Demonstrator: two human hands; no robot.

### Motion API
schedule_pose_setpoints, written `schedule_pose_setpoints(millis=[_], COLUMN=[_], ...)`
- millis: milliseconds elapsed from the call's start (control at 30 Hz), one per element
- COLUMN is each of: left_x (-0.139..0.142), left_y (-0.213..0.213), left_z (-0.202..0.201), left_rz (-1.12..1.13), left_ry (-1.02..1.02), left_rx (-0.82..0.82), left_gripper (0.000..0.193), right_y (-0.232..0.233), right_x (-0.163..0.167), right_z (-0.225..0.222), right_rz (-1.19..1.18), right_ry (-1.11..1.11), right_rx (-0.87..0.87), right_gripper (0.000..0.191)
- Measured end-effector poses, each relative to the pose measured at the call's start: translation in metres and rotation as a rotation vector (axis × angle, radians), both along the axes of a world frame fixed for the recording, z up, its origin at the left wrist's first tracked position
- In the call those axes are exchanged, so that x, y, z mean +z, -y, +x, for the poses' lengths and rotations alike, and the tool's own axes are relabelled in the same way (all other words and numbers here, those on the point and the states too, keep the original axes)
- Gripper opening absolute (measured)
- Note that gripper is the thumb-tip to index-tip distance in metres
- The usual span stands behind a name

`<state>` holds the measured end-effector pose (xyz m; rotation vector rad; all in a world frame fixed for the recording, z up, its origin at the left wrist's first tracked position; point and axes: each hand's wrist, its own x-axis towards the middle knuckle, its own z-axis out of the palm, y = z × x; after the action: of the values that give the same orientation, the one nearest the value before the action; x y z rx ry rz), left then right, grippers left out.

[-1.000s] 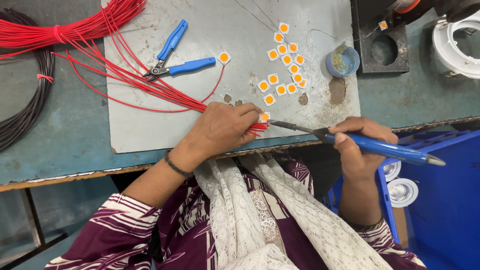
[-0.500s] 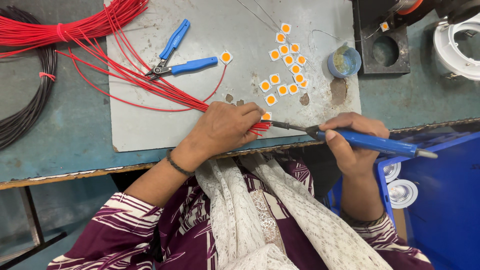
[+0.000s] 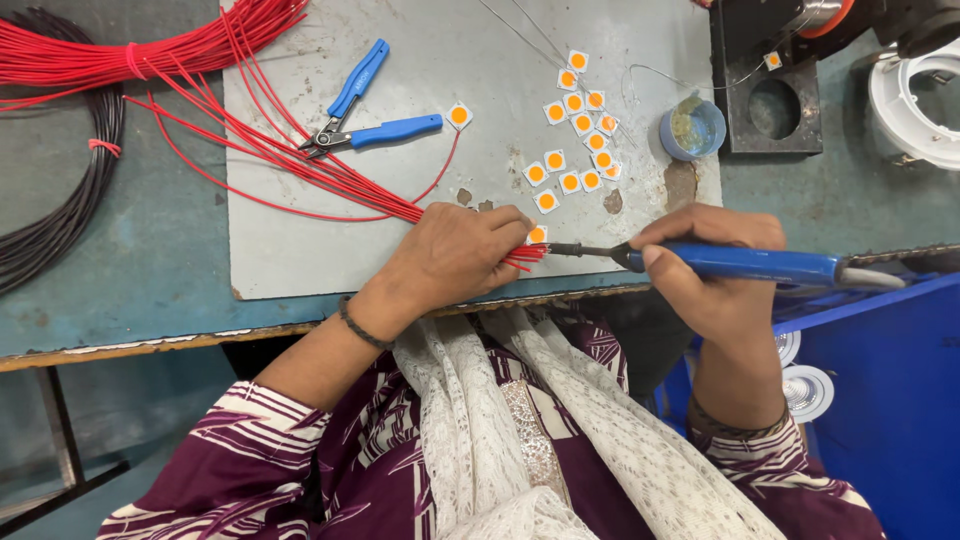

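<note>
Black wires (image 3: 60,215): a coiled bundle at the far left of my bench, curving along the teal bench top (image 3: 150,270).
Red wires (image 3: 250,120): a tied sheaf at top left, fanning down across the grey metal sheet (image 3: 420,240) to my left hand.
Blue-handled cutters (image 3: 365,110): lying on the sheet above the red strands, jaws toward the wires, well apart from both my hands.
My left hand (image 3: 450,255): curled palm-down on the sheet, fingers closed over the red wire ends, which poke out past my fingertips.
Small square chip (image 3: 538,234): white with an orange centre, just beside my left fingertips, at the red wire ends.
Soldering iron (image 3: 720,262): blue handle lying level, its dark tip pointing left, right by that chip; I cannot tell if it touches.
My right hand (image 3: 720,270): wrapped round the iron's blue handle, thumb along the front.
Loose chips (image 3: 575,130): a scatter of the same squares higher on the sheet.
Blue pot (image 3: 693,128): small and round, at the sheet's right edge.
Black block (image 3: 770,95): with a round hole, right of the pot.
Blue crate (image 3: 890,400): under my right forearm, beyond the bench edge.
</note>
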<state>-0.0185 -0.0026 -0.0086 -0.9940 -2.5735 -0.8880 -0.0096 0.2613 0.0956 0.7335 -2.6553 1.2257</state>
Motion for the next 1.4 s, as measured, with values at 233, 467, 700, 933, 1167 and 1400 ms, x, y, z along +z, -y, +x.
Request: schedule_pose_setpoints(millis=[233, 467, 700, 933, 1167, 1400], left_x=[0.0, -0.001, -0.004, -0.005, -0.006, -0.007], left_y=[0.001, 0.001, -0.001, -0.003, -0.004, -0.003], left_z=[0.0, 0.0, 0.001, 0.003, 0.003, 0.003], left_rz=[0.022, 0.013, -0.002, 0.003, 0.021, 0.027], left_ry=[-0.009, -0.02, -0.007, -0.029, -0.025, -0.019], left_rx=[-0.001, 0.009, 0.022, 0.024, 0.021, 0.01], left_gripper=[0.028, 0.028, 0.029, 0.03, 0.029, 0.028], right_y=[-0.008, -0.009, -0.006, -0.01, -0.012, -0.026], right_x=[-0.001, -0.007, -0.012, -0.004, -0.006, -0.012], right_z=[0.002, 0.002, -0.001, 0.003, 0.002, 0.004], right_rz=[0.016, 0.009, 0.009, 0.021, 0.014, -0.165], right_ry=[-0.054, -0.048, -0.011, -0.022, -0.026, -0.001], right_rx=[-0.009, -0.028, -0.035, -0.04, -0.034, -0.131], right_gripper=[0.017, 0.017, 0.016, 0.016, 0.017, 0.02])
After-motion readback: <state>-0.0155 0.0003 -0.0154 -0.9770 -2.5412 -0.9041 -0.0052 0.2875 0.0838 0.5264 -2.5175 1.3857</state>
